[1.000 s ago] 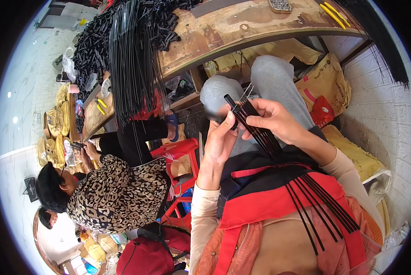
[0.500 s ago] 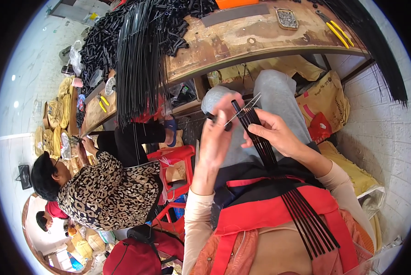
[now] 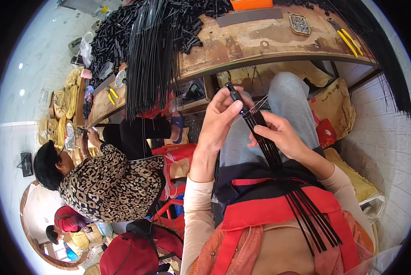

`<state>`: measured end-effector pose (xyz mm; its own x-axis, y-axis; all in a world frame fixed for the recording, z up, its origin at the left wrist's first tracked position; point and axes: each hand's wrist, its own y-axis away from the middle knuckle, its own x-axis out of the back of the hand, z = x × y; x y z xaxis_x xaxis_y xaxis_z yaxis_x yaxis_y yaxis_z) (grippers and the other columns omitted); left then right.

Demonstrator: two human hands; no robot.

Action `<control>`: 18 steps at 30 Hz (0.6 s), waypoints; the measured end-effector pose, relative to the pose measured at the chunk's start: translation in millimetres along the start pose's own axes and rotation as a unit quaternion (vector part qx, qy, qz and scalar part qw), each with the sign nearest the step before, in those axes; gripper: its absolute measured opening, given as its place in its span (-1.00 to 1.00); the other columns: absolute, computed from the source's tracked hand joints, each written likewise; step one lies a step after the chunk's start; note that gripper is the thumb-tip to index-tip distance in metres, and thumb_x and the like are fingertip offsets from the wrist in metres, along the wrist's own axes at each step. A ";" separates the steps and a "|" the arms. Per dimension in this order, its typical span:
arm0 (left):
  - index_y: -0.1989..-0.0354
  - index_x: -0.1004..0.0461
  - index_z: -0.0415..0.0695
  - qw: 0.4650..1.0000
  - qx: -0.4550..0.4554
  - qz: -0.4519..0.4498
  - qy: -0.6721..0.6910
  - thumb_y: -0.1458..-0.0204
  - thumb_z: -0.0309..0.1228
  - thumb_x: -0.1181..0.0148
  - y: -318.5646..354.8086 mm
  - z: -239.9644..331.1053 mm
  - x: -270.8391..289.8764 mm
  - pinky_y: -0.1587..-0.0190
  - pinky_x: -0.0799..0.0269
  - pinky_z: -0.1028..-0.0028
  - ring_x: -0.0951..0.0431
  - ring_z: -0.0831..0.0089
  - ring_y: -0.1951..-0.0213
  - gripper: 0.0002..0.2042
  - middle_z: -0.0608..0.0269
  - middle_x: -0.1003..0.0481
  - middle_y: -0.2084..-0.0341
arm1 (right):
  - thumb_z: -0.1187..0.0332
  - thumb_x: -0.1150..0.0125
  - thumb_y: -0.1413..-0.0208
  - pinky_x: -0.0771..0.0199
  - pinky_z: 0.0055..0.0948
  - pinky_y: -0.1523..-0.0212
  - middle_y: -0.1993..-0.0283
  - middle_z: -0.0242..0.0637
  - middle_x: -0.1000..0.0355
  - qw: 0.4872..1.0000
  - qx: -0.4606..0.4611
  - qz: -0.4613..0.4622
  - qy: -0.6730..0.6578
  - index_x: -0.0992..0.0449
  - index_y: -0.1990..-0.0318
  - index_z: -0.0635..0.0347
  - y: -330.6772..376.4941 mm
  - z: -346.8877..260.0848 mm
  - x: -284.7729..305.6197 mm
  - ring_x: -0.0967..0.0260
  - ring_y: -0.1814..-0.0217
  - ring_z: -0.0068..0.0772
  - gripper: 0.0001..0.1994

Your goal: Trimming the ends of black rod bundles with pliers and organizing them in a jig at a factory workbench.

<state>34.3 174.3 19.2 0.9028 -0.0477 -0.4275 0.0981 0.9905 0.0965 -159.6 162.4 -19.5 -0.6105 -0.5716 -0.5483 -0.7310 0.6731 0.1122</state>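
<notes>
My left hand (image 3: 218, 120) pinches a short black tube-shaped fitting (image 3: 233, 93) between thumb and fingers. It sits at the upper end of a bundle of thin black rods (image 3: 270, 153), which look like umbrella ribs. Around the middle of that bundle, just below the fitting, my right hand (image 3: 282, 136) is closed. Thin silvery wires (image 3: 259, 106) stick out beside the fitting, above my right fingers. The rods run down over my lap and red-and-black apron (image 3: 260, 213), their lower ends fanned out. Whether the fitting is joined to the rods I cannot tell.
Ahead stands a wooden bench (image 3: 242, 43) with a heap of black tube pieces (image 3: 111, 43), long black rods (image 3: 152, 59) overhanging its edge, a tray of small metal parts (image 3: 299, 24) and yellow-handled pliers (image 3: 347, 41). A co-worker (image 3: 113, 183) sits at my left beside red stools (image 3: 175, 160).
My left hand has brought the black fitting, held apart from the rods before, up to the top of the bundle. My right hand keeps its hold on the rods. The whole view has shifted slightly.
</notes>
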 end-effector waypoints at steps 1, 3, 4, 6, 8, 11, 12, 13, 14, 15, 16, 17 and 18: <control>0.02 -0.41 -0.20 0.997 -0.035 0.064 0.001 -0.08 -0.46 -0.28 -2.8 -7.1 3.7 0.00 -0.40 0.47 -0.54 0.50 0.19 -0.69 0.20 -0.57 0.19 | 0.39 -0.04 -0.30 -0.61 -0.34 0.10 0.27 -0.27 -0.45 1.000 -0.001 -0.005 0.000 -0.35 -0.01 0.31 -1.1 -0.1 0.0 -0.48 0.27 -0.48 -0.78; 0.04 -0.43 -0.20 0.995 -0.038 0.080 -0.037 -0.07 -0.47 -0.29 -3.4 -6.0 3.9 0.00 -0.39 0.49 -0.54 0.52 0.18 -0.70 0.20 -0.58 0.21 | 0.38 -0.05 -0.29 -0.61 -0.36 0.14 0.28 -0.29 -0.45 1.000 0.001 0.003 0.023 -0.36 0.00 0.30 -2.4 -0.6 2.0 -0.49 0.27 -0.48 -0.78; 0.06 -0.45 -0.20 0.992 -0.038 0.091 -0.074 -0.06 -0.48 -0.31 -4.4 -2.8 -0.9 0.00 -0.39 0.51 -0.54 0.54 0.18 -0.71 0.20 -0.59 0.23 | 0.38 -0.05 -0.29 -0.61 -0.36 0.14 0.28 -0.29 -0.45 1.000 0.000 0.003 0.023 -0.36 0.00 0.30 -2.0 -0.1 2.6 -0.49 0.27 -0.48 -0.78; 0.10 -0.47 -0.21 0.991 -0.044 0.098 -0.081 -0.04 -0.49 -0.32 -4.6 -4.3 -3.7 0.01 -0.39 0.53 -0.54 0.55 0.19 -0.74 0.20 -0.60 0.26 | 0.38 -0.05 -0.29 -0.61 -0.36 0.14 0.28 -0.30 -0.45 1.000 0.001 0.013 0.011 -0.37 0.01 0.28 -0.5 0.8 3.8 -0.49 0.28 -0.49 -0.79; 0.09 -0.47 -0.22 0.990 -0.055 0.116 -0.057 -0.03 -0.50 -0.34 -2.8 -8.5 -3.5 0.01 -0.40 0.52 -0.55 0.54 0.19 -0.73 0.20 -0.60 0.26 | 0.38 -0.05 -0.29 -0.61 -0.36 0.14 0.28 -0.30 -0.45 1.000 -0.003 0.012 0.006 -0.37 0.02 0.28 -1.7 0.4 4.3 -0.48 0.28 -0.49 -0.80; 0.07 -0.48 -0.24 0.990 -0.051 0.120 -0.054 -0.02 -0.51 -0.34 -3.8 -11.3 1.9 0.04 -0.44 0.50 -0.57 0.52 0.19 -0.71 0.18 -0.60 0.26 | 0.38 -0.05 -0.29 -0.61 -0.35 0.13 0.28 -0.30 -0.45 1.000 -0.009 0.012 0.004 -0.37 0.03 0.27 -1.3 -1.0 2.1 -0.48 0.28 -0.50 -0.81; 0.07 -0.48 -0.24 0.990 -0.049 0.121 -0.052 -0.02 -0.51 -0.34 -4.0 -10.7 0.3 0.04 -0.44 0.50 -0.57 0.52 0.19 -0.71 0.18 -0.60 0.26 | 0.38 -0.05 -0.29 -0.62 -0.34 0.12 0.27 -0.29 -0.45 1.000 -0.009 0.007 0.007 -0.38 0.04 0.27 -1.9 -1.6 2.4 -0.48 0.28 -0.50 -0.81; 0.05 -0.47 -0.24 0.988 -0.053 0.131 -0.065 -0.02 -0.51 -0.34 -3.9 -9.0 -2.6 0.06 -0.45 0.50 -0.57 0.52 0.19 -0.69 0.18 -0.60 0.26 | 0.38 -0.05 -0.29 -0.62 -0.34 0.12 0.27 -0.29 -0.45 1.000 -0.012 0.008 0.007 -0.38 0.04 0.27 -1.4 -1.6 3.4 -0.48 0.28 -0.50 -0.81; 0.02 -0.47 -0.24 0.985 -0.056 0.140 -0.078 -0.02 -0.51 -0.34 -3.8 -7.7 -4.7 0.09 -0.47 0.51 -0.58 0.51 0.19 -0.67 0.17 -0.60 0.26 | 0.38 -0.05 -0.29 -0.62 -0.34 0.11 0.27 -0.29 -0.45 1.000 -0.013 0.007 0.007 -0.38 0.04 0.28 -0.7 -1.5 4.2 -0.47 0.28 -0.50 -0.81; -0.02 -0.47 -0.24 0.984 -0.043 0.145 -0.093 -0.04 -0.50 -0.33 -4.3 -6.9 -4.3 0.12 -0.48 0.52 -0.58 0.51 0.20 -0.64 0.17 -0.61 0.26 | 0.38 -0.05 -0.29 -0.62 -0.33 0.11 0.27 -0.29 -0.45 1.000 -0.012 0.007 0.007 -0.38 0.04 0.28 -1.1 -1.2 4.7 -0.47 0.27 -0.50 -0.81; -0.02 -0.47 -0.24 0.984 -0.042 0.146 -0.092 -0.04 -0.50 -0.33 -4.6 -5.7 -3.8 0.12 -0.48 0.52 -0.58 0.51 0.20 -0.64 0.17 -0.61 0.26 | 0.38 -0.05 -0.29 -0.62 -0.33 0.11 0.27 -0.29 -0.45 1.000 -0.013 0.007 0.007 -0.38 0.04 0.28 -1.4 -1.0 5.4 -0.47 0.27 -0.50 -0.81; -0.03 -0.48 -0.24 0.987 -0.037 0.127 -0.088 -0.04 -0.51 -0.31 -4.8 -4.4 -3.3 0.11 -0.48 0.52 -0.58 0.51 0.20 -0.64 0.17 -0.61 0.26 | 0.39 -0.05 -0.29 -0.62 -0.32 0.10 0.27 -0.29 -0.44 1.000 -0.011 0.002 0.007 -0.38 0.04 0.28 -1.6 -0.9 6.4 -0.47 0.27 -0.50 -0.82; -0.04 -0.48 -0.25 0.990 -0.033 0.109 -0.083 -0.05 -0.51 -0.30 -4.6 -3.7 -2.7 0.10 -0.47 0.51 -0.58 0.50 0.20 -0.64 0.18 -0.61 0.26 | 0.39 -0.04 -0.29 -0.62 -0.30 0.09 0.27 -0.28 -0.44 1.000 -0.010 -0.004 0.007 -0.38 0.05 0.28 -1.5 -0.9 7.1 -0.47 0.27 -0.50 -0.82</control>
<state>29.9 170.3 16.6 0.9563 0.1529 -0.2493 -0.1291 0.9856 0.1091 -163.2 156.9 -22.9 -0.6091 -0.5833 -0.5373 -0.7413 0.6596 0.1243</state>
